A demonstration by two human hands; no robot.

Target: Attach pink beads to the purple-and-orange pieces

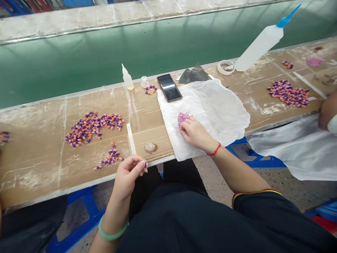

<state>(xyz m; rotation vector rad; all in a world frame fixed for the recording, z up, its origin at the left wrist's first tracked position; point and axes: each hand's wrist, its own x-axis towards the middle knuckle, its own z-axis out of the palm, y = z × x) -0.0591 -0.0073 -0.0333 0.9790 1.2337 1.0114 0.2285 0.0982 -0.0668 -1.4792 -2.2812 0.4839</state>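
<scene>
Pinching a small purple piece (146, 164) between thumb and fingertips, my left hand (129, 175) hangs just off the near left corner of the white tissue sheet (218, 112); on that sheet my right hand (193, 133) lies nearer the small heap of pink granules (184, 118), fingers close together, tips against its right side, whether pinching any I cannot tell
</scene>
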